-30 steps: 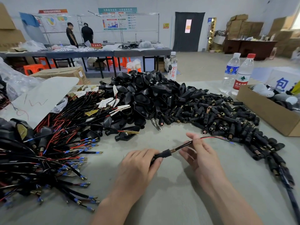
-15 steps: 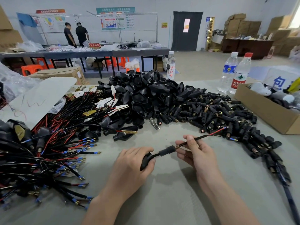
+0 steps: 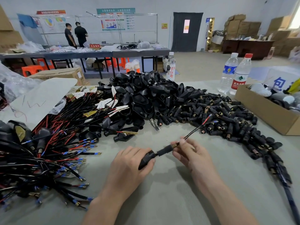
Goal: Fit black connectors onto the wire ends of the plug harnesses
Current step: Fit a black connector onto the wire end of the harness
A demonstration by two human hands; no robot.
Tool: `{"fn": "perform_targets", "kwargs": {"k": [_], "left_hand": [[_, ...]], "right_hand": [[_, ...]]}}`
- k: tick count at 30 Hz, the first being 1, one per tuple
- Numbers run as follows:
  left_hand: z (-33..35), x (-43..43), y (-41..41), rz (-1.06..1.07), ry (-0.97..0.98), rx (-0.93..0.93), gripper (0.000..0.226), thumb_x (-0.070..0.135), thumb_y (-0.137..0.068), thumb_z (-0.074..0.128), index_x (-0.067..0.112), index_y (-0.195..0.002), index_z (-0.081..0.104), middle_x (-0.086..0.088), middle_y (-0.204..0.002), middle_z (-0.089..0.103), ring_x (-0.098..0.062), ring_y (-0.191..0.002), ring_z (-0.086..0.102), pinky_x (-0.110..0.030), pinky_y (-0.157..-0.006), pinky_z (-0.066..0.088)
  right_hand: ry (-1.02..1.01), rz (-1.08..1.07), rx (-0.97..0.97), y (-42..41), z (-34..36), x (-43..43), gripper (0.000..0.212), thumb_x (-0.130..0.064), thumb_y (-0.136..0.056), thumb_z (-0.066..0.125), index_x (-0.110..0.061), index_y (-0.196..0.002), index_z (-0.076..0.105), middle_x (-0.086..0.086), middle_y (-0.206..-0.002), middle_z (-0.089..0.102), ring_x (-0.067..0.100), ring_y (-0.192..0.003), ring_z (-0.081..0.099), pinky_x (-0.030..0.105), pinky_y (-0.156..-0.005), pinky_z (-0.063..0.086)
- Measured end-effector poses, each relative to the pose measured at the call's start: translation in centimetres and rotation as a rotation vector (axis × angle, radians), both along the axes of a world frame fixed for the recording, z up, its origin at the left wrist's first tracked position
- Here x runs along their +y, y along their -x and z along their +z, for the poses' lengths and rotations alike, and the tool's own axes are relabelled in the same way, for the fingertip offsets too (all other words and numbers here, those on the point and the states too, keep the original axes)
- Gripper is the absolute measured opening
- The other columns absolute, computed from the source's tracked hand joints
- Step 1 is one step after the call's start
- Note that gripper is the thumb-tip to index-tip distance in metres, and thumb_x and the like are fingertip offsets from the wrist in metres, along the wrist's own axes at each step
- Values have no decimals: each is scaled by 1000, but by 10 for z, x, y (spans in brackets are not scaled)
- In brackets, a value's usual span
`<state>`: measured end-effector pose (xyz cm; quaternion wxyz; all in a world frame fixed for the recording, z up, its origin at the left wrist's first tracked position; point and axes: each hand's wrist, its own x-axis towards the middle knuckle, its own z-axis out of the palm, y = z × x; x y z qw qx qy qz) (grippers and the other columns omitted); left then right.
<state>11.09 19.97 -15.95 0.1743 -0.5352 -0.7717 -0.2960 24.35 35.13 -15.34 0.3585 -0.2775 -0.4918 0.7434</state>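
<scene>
My left hand grips a black plug shell low over the grey table. A black connector with a brass end sits on the cable just right of the shell. My right hand pinches the cable at that brass end. The cable runs up and right, and its red and blue wire ends hang over the connector heap. Loose black connectors spread across the right of the table. Plug shells are piled at the middle back.
Wired harnesses with red and black leads cover the left side. An open cardboard box stands at the right edge, with two water bottles behind it. A third bottle stands behind the shells. Two people stand at a far bench.
The black connector has slid down the cable toward the plug shell. My right hand has moved left along the cable to the connector's brass end. The shell now shows in my left hand.
</scene>
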Motion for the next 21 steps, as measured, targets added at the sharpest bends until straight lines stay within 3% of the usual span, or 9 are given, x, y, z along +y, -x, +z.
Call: {"fn": "perform_targets", "kwargs": {"k": [5, 13, 17, 21], "left_hand": [[0, 0, -1, -28, 14, 33, 27, 43, -88, 57, 24, -102, 71, 14, -83, 64, -15, -76, 56, -36, -66, 51], [2, 1, -3, -24, 4, 26, 22, 39, -89, 65, 27, -107, 70, 15, -85, 61, -13, -76, 55, -30, -66, 50], [4, -2, -6, -9, 12, -57, 24, 42, -88, 68, 34, -110, 67, 16, -89, 59, -7, -72, 57, -23, -56, 47], [5, -2, -7, -13, 8, -59, 23, 44, -88, 65, 34, -108, 67, 14, -88, 58, -7, -68, 57, -24, -51, 47]], "right_hand": [[-40, -36, -29, 1, -3, -1, 10, -16, -98, 60, -11, -104, 65, 2, -85, 76, 12, -79, 73, 20, -65, 57], [-148, -151, -63, -1, 4, -7, 13, -23, -105, 45, -12, -102, 51, 6, -80, 76, 27, -70, 75, 24, -54, 56], [-174, -187, -82, -2, 3, -6, 13, -25, -106, 44, -15, -101, 50, 4, -76, 76, 25, -66, 74, 24, -51, 55], [-185, -190, -81, -2, 2, -5, 16, -27, -106, 43, -14, -100, 50, 5, -76, 76, 25, -67, 74, 24, -52, 56]]}}
